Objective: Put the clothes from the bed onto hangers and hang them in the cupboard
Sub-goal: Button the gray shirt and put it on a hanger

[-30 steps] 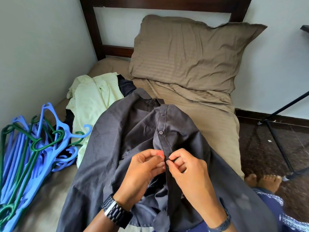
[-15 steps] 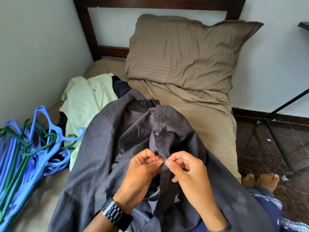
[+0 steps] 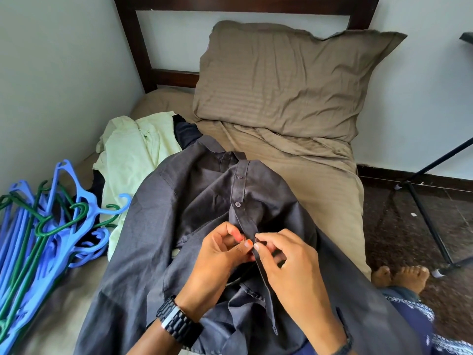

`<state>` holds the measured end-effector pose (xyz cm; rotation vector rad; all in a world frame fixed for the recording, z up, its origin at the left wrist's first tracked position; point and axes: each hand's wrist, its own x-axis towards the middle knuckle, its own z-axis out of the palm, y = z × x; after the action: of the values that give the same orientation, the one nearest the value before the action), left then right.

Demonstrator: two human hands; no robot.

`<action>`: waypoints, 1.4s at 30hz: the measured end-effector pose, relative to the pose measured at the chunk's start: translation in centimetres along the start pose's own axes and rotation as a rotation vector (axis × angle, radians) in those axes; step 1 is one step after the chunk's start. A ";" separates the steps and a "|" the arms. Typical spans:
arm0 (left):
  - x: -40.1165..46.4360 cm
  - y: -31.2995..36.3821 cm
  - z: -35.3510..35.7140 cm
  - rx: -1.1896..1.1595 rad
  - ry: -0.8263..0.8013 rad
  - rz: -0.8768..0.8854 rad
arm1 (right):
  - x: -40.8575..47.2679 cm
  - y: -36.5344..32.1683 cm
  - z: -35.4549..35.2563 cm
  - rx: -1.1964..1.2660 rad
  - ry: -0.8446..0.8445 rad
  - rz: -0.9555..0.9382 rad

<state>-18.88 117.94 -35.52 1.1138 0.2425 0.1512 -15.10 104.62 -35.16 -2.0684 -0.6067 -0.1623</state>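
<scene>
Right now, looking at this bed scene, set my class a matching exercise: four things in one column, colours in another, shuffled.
Things:
1. shirt being buttoned
2. pillow
3. garment by the wall
4. wristwatch

Colours:
A. pale green
B. black
C. dark grey
D. tan brown

Pairs: 1-C, 2-D, 3-A, 4-B
</scene>
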 end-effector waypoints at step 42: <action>8.2 -1.0 -6.3 2.158 -0.260 -0.030 | 10.7 7.4 5.9 -0.375 -0.698 0.115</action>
<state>-12.69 124.91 -39.99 3.2289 0.1100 -0.4364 -2.97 110.10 -40.30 -2.5167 -0.9200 0.5792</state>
